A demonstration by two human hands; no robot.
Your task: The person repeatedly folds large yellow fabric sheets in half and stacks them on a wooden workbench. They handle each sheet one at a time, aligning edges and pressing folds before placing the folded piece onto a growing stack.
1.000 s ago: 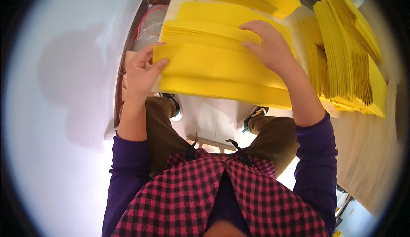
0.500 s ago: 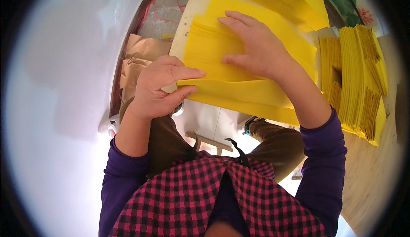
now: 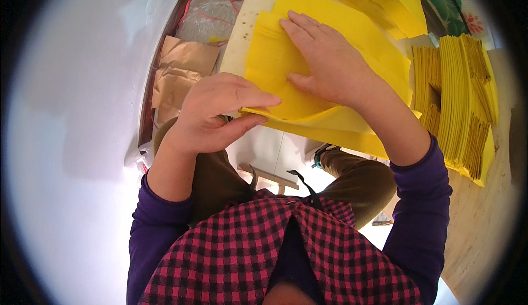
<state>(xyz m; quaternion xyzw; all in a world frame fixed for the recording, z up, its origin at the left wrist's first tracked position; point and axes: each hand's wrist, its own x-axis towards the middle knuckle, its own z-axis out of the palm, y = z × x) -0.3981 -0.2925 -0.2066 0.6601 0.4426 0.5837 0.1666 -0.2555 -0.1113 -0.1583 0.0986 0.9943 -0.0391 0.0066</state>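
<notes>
In front of me a thin pile of yellow paper sheets [image 3: 280, 68] lies on a pale wooden board. My left hand [image 3: 212, 112] pinches the near left edge of the sheets between thumb and fingers, and that edge is lifted in a slight bow. My right hand [image 3: 335, 63] lies flat on top, fingers stretched and spread, thumb apart. More yellow paper hangs over the near side of the board, below my right wrist. How many sheets my left hand holds I cannot tell.
Bundles of folded yellow paper [image 3: 459, 101] stand at the right on a wooden surface [image 3: 473, 228]. Another yellow stack [image 3: 379, 0] lies at the far side. Crumpled brown paper [image 3: 184, 68] and clear plastic with red cord [image 3: 212, 8] sit at the left, near a white wall [image 3: 82, 140].
My left hand has shifted a little right with the edge of the sheets, which shows more bowed. The top sheets have slid slightly right. My right hand stays nearly in place.
</notes>
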